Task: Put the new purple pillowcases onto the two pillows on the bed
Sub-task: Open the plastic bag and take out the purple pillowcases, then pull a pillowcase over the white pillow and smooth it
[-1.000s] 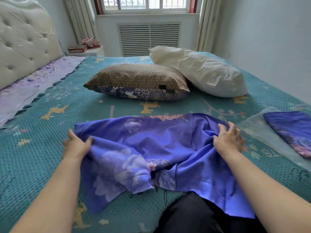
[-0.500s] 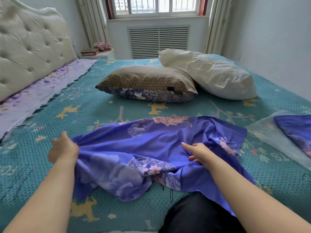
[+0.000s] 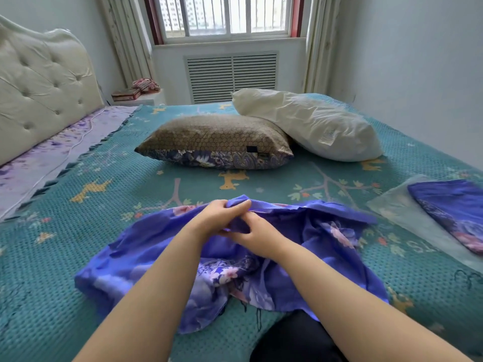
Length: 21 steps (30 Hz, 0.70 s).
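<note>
Here your left hand (image 3: 218, 218) and right hand (image 3: 257, 235) meet, fingers curled and pinching the far edge of the purple pillowcase (image 3: 162, 246) on the bed (image 3: 78, 257).

The purple pillowcase (image 3: 156, 259) bunched in the lower middle of the frame is thin, smooth cloth with a faint sheen and a printed flower pattern, loose threads hanging off its near edge, and the second purple pillowcase (image 3: 454, 207) at the right edge looks like the same cloth, lying on a pale, slightly glossy plastic wrapper (image 3: 407, 218). The teal bedspread (image 3: 78, 218) is a matt, nubbly, waffle-textured weave. In the centre, the brown pillow (image 3: 217, 137) has a fine honeycomb-patterned woven top over a floral printed side, the white pillow (image 3: 313, 124) is plain, crinkled matt cloth, and the cream headboard (image 3: 41, 84) at upper left is tufted, smooth, leather-like padding with a soft gloss.
</note>
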### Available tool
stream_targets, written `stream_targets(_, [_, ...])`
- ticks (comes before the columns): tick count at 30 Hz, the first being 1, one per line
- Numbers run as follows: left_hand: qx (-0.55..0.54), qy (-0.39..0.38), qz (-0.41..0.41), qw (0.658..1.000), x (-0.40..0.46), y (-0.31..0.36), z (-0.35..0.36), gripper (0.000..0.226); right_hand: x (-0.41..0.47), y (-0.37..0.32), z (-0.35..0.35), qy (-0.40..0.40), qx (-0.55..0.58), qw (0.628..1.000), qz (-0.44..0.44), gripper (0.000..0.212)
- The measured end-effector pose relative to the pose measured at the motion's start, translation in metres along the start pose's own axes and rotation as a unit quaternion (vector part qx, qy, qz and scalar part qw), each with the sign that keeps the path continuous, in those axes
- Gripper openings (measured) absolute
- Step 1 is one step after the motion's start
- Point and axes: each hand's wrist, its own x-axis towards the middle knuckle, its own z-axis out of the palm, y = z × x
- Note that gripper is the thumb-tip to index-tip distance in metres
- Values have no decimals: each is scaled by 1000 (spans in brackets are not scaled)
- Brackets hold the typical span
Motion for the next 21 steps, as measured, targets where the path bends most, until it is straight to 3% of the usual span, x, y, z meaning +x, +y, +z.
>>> stream_targets(2, [15, 103, 1, 995, 13, -7, -4, 23, 2, 7, 0, 66, 44, 997, 24, 23])
stream_targets(5, [-165, 157, -48, 973, 22, -13, -19, 19, 2, 36, -13, 177, 63, 972, 144, 27])
stream_targets(8, [-228, 191, -70, 952, 21, -14, -33, 21, 5, 66, -43, 167, 28, 953, 251, 70])
stream_targets(12, [-222, 231, -30, 947, 22, -10, -56, 17, 37, 74, -88, 224, 37, 955, 193, 87])
stream_targets(15, [-96, 294, -20, 951, 33, -19, -68, 14, 63, 73, -101, 158, -10, 968, 195, 83])
stream_targets(16, [-12, 305, -39, 952, 36, -25, -69, 23, 67, 74, -100, 106, -72, 968, 215, 73])
stream_targets(18, [155, 301, -86, 937, 39, -36, -64, 44, 66, 78, -89, 18, -169, 955, 242, 30])
stream_targets(19, [216, 288, -92, 929, 40, -40, -59, 49, 63, 80, -81, 6, -183, 955, 235, 15])
stream_targets(21, [286, 273, -64, 916, 44, -41, -45, 49, 57, 86, -70, 42, -171, 960, 217, 22])
